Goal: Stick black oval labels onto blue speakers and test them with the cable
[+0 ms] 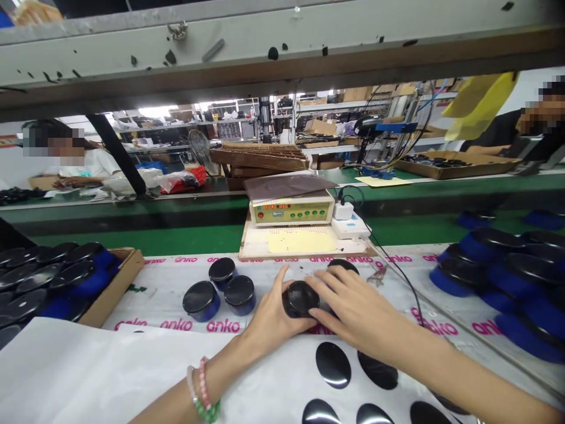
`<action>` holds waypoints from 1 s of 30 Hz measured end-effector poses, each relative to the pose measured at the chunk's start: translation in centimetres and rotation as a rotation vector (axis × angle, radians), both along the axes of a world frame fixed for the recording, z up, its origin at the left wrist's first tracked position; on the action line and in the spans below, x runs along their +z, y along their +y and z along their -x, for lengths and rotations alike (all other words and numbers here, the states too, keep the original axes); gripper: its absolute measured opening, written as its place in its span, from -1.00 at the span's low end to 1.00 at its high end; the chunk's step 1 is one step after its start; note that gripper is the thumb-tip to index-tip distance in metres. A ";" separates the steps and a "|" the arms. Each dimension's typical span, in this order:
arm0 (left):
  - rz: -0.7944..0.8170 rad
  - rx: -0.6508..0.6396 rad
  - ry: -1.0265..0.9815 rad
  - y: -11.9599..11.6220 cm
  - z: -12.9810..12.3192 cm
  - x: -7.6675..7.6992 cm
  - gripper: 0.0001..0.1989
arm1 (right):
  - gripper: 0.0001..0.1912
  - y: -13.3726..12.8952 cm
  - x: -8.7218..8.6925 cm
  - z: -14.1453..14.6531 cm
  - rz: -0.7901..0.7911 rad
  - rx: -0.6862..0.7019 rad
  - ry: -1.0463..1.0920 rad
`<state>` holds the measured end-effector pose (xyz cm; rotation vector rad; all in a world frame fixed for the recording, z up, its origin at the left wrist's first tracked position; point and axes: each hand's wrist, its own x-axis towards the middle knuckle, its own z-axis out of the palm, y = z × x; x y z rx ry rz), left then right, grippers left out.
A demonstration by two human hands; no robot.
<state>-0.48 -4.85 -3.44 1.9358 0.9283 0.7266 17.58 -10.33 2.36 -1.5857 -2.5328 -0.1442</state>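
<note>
Between my two hands sits a round tub with a glossy black top point(303, 297). My left hand point(274, 309) is wrapped round its left and near side, the thumb pointing up. From the right, my right hand point(353, 300) closes its fingers and thumb on the rim. Another black-topped tub point(343, 265) is partly hidden behind my right hand. Left of my hands stand three blue tubs with black tops, the nearest point(200, 300) among them. Just below my hands lies a white sheet bearing several glossy black round stickers point(333, 365).
At the left, a cardboard box point(112, 288) holds many blue tubs. More tubs point(489, 271) are piled at the right. A control box point(291, 211) and black cable point(397, 268) stand behind. A shelf beam point(282, 53) crosses overhead. Two people sit across the bench.
</note>
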 end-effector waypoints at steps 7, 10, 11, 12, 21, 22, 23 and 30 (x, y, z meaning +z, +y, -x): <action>0.032 -0.044 -0.036 0.2 0.5 -0.4 0.15 | -0.76 2.5 -0.3 3.1 0.195 0.051 0.207; 0.021 -0.048 -0.022 0.1 0.5 -0.3 0.18 | -0.79 2.5 -0.9 3.9 0.172 -0.023 0.232; 0.005 -0.047 -0.013 0.1 0.4 -0.3 0.18 | -0.79 2.4 -1.1 4.0 0.167 -0.033 0.242; -0.015 -0.044 -0.002 0.1 0.4 -0.4 0.17 | -0.78 2.4 -1.2 4.1 0.162 -0.037 0.252; -0.175 0.046 0.193 -0.7 2.4 4.0 0.02 | -0.76 5.2 -1.3 5.1 0.157 0.062 0.316; -0.245 0.067 0.282 -1.4 3.2 5.1 -0.06 | -0.77 5.3 -0.9 5.1 0.156 0.085 0.314; -0.328 0.084 0.393 -2.2 4.0 5.9 -0.18 | -0.77 5.1 -0.4 5.0 0.144 0.103 0.310; -0.775 -0.290 0.682 -6.9 9.6 1.8 -0.57 | -0.76 -2.3 -0.4 3.8 0.531 0.454 0.230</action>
